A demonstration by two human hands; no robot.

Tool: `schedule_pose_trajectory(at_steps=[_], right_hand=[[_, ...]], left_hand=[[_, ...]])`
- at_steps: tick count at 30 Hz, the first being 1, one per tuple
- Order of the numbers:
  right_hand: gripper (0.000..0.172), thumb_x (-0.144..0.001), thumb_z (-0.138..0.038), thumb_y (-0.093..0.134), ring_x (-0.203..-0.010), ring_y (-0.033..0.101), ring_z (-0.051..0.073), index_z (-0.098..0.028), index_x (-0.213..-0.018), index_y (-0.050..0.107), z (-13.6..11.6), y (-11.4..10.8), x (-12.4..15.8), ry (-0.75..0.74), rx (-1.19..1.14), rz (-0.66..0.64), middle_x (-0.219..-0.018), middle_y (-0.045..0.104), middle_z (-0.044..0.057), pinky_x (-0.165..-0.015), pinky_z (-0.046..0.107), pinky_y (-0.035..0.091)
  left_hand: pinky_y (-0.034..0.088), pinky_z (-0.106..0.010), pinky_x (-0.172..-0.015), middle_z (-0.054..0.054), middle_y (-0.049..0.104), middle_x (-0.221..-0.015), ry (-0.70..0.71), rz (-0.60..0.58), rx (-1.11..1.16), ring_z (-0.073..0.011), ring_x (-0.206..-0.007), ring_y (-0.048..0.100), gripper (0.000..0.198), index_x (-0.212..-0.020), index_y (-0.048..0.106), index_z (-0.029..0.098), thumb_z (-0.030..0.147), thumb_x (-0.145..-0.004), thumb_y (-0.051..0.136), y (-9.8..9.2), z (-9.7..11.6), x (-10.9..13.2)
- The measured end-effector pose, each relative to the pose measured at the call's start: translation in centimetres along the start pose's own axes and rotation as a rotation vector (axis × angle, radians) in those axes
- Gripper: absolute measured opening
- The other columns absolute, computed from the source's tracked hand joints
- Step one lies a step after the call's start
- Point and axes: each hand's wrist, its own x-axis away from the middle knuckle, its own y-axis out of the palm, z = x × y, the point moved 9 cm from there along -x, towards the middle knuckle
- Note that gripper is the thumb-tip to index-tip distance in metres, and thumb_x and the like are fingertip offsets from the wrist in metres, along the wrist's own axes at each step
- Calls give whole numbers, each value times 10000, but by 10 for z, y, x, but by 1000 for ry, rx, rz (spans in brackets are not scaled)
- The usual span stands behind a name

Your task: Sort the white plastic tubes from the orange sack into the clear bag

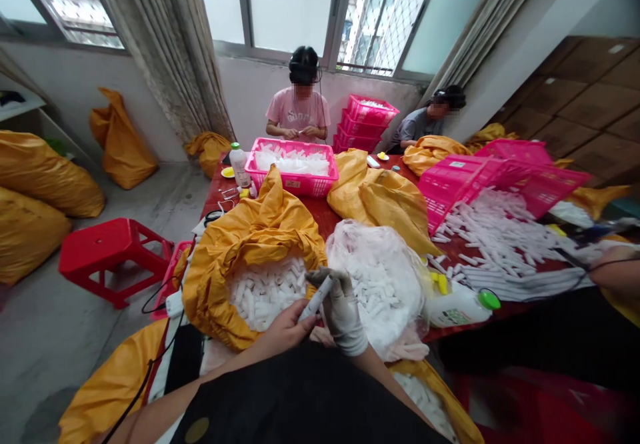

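My left hand (286, 329), bare, grips the lower end of a small white plastic tube (318, 299), which points up and to the right. My right hand (344, 314) wears a white glove with dark, soiled fingertips, and its fingers close around the tube's upper end. Just beyond my hands, a yellow woven sack (213, 277) lies open with many white tubes (267, 291) inside. To the right of my gloved hand sits a clear plastic bag (373, 237) full of similar white pieces.
Across the red table (320, 212) stands a pink basket (295, 183) of white pieces, with a person (299, 107) behind it. Tipped pink baskets (450, 181) and a spread of tubes (500, 231) lie right. A green-capped bottle (457, 307) is near. A red stool (100, 247) stands left.
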Motion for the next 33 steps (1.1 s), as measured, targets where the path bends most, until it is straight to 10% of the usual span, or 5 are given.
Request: schedule_pose_trajectory(at_steps=[5,11,19,33], right_hand=[[127,-797,-337,620,-889,561,169,-210,-803,613,-41,-12,-5,-283,340,60,-952,583,35,-870,357,457],[186,-760,-300,638,-849,579,159,-230,-932,618,-31,-26,-3,-217,298,156,-936,608,24,-789,346,487],[267,-631,-395,752,-706,604,138,-219,-819,682,13,-28,16,105,44,179,-814,681,6,-653,276,495],[308,-664,-480,722,-751,670,170,-227,-822,645,32,-14,40,171,-83,132,-799,718,20,-732,323,523]], left_hand=[[420,-290,-829,-65,649,-990,127,51,-404,-213,-918,578,338,-1081,579,157,392,-873,453,-10,18,1],[429,-292,-767,-68,639,-888,160,88,-753,-205,-816,586,312,-1045,567,170,375,-880,399,-12,25,0],[328,-229,-486,39,436,-545,-25,-103,34,-106,-489,382,461,-825,517,154,591,-829,372,12,5,3],[343,-228,-468,47,375,-506,-49,-206,22,-91,-443,362,609,-703,481,175,699,-823,194,35,-19,-1]])
